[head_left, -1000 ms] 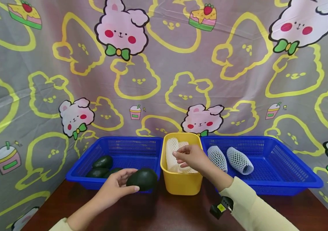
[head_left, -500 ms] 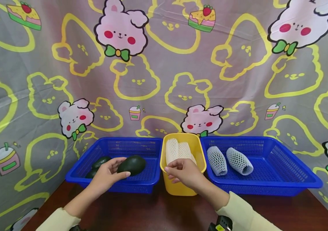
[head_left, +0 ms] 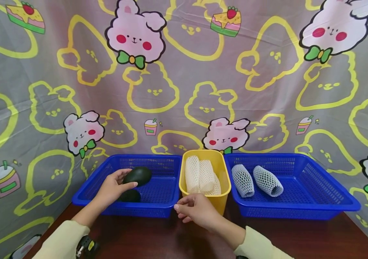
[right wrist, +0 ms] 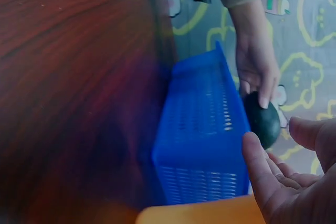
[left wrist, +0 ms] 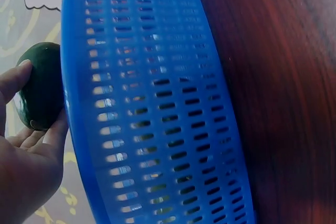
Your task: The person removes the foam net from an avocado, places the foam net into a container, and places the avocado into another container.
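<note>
In the head view my left hand holds a dark green avocado over the left blue basket, thumb on the near side and fingers behind. The left wrist view shows that avocado beside the basket rim. Another avocado lies inside the basket, below the held one. My right hand hangs in front of the yellow bin, fingers loosely bent with nothing in them. Inside the bin stand several white foam net sleeves.
The right blue basket holds two bulging foam nets, with something dark showing through the mesh. All three containers stand side by side on a brown wooden table. Behind them hangs a patterned cloth.
My left hand has carried the avocado leftward and back, from beside the yellow bin to over the left basket. My right hand has drawn back from above the bin towards me.
</note>
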Available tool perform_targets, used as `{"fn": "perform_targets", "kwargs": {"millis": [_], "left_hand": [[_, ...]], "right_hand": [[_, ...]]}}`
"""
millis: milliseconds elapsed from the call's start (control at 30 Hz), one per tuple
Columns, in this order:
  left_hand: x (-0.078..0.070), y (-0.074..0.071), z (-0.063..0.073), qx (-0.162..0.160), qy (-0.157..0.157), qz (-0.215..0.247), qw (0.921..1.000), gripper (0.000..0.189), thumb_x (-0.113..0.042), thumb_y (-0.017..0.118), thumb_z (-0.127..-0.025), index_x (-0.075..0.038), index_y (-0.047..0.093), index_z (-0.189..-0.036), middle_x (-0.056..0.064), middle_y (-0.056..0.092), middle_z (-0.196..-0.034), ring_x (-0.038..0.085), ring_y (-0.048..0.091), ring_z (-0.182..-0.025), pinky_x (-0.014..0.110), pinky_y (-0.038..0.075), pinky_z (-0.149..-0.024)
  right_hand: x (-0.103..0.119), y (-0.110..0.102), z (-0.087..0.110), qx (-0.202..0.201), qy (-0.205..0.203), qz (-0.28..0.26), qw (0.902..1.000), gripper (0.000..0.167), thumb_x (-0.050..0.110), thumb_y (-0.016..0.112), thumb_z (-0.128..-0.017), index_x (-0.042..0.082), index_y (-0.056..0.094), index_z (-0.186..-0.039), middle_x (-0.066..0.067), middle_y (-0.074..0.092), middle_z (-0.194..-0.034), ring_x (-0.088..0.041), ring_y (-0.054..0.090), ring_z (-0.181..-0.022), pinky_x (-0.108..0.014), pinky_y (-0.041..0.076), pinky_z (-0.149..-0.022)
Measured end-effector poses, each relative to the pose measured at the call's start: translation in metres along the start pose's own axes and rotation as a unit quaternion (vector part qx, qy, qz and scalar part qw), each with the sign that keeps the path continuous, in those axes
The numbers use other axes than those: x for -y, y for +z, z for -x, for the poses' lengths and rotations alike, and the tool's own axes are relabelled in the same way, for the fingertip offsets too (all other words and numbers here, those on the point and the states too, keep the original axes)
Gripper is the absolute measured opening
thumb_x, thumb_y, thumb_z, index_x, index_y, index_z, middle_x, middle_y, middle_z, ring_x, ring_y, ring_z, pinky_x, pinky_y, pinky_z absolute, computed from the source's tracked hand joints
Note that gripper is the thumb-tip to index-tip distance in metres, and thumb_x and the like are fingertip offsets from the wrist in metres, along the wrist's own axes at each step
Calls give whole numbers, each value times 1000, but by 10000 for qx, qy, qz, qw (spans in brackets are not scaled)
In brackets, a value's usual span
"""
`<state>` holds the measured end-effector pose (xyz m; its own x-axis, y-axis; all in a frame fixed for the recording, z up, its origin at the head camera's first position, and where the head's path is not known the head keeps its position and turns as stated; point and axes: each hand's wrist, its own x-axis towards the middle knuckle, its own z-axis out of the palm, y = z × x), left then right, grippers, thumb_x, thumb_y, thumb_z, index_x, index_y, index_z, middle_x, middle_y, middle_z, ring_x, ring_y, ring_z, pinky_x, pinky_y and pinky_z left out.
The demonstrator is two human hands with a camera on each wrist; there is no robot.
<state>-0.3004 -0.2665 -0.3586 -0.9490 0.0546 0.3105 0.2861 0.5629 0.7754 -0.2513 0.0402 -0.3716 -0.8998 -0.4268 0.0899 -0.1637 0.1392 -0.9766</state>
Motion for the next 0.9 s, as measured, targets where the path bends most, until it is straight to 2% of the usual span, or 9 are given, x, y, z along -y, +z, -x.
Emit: {"fn": "perform_targets", "kwargs": {"millis": [167, 400, 700, 900], "left_hand": [[5, -3, -8, -9, -65, -138, 9999, 67, -31, 74, -87, 4, 47, -137, 25, 52, -134, 40, 54, -118, 48, 50, -89], [16, -5, -19, -79, -144, -366, 9992, 68, -31, 74, -87, 4, 47, -137, 27, 52, -134, 42, 53, -119, 50, 50, -88], [29, -7, -34, -121, -122, -915, 9957, 65, -26, 74, -87, 8, 47, -135, 31, 50, -133, 46, 50, -120, 56, 44, -93], [36, -6, -42, -42, -209, -1144, 9932, 64, -25, 75, -87, 9, 48, -134, 32, 51, -131, 47, 50, -118, 56, 45, -91]], "right_hand": [[-16, 11, -5, -146, 171, -81, 9997, 21, 10, 69, -90, -9, 65, -97, -11, 68, -79, -25, 67, -72, -37, 57, -62], [-33, 24, -14, -317, 259, -606, 9973, 18, 7, 64, -93, -10, 61, -95, -16, 68, -82, -26, 68, -73, -42, 57, -66], [-36, 35, -17, -461, 246, -1485, 9875, 12, 8, 58, -97, 0, 55, -87, -16, 68, -82, -18, 66, -70, -35, 57, -68], [-35, 37, -19, -536, 382, -1744, 9825, 17, 9, 53, -100, -6, 58, -92, -12, 66, -80, -16, 65, -71, -34, 57, -70]]}}
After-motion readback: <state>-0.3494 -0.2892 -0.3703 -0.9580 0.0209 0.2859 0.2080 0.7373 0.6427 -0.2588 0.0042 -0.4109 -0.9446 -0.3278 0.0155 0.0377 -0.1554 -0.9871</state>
